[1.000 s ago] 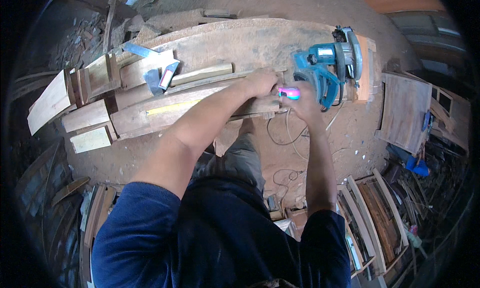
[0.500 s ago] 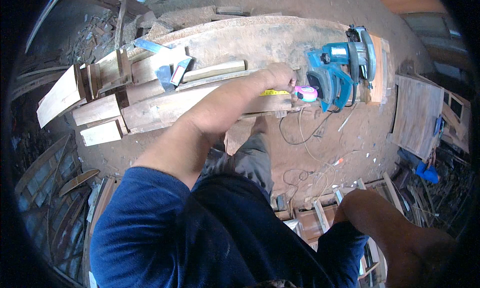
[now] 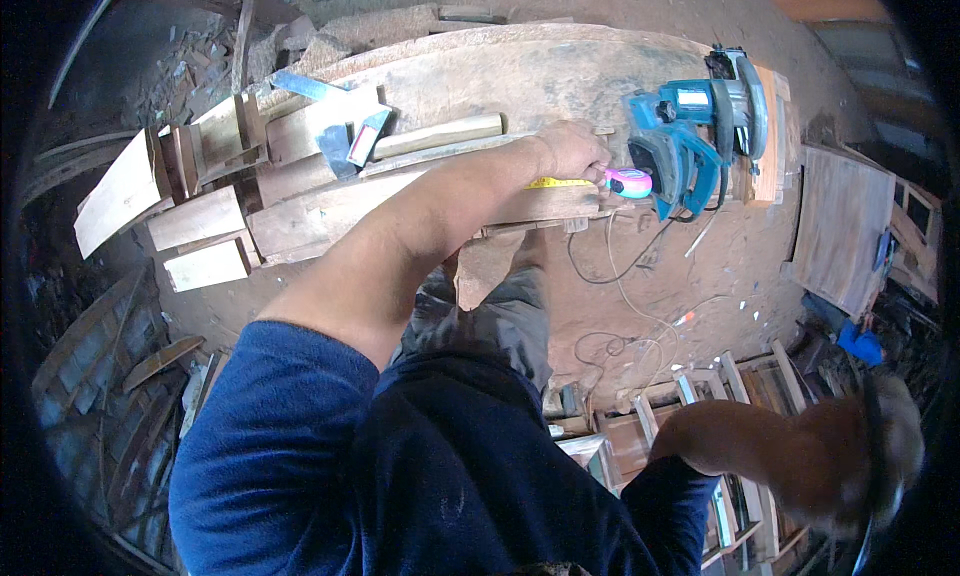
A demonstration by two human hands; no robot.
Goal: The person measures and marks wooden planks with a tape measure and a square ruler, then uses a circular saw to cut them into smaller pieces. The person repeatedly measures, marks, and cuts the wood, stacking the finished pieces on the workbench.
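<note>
Currently, left hand (image 3: 577,151) pinches 1 tape measure (image 3: 629,183) near 1 saw (image 3: 692,100); right hand (image 3: 896,446) blurred, grip unclear.

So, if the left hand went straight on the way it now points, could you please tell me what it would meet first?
Most likely the blue power saw, to the right of the left hand; the pink tape measure sits slightly below that line in the picture, though depth is unclear.
</note>
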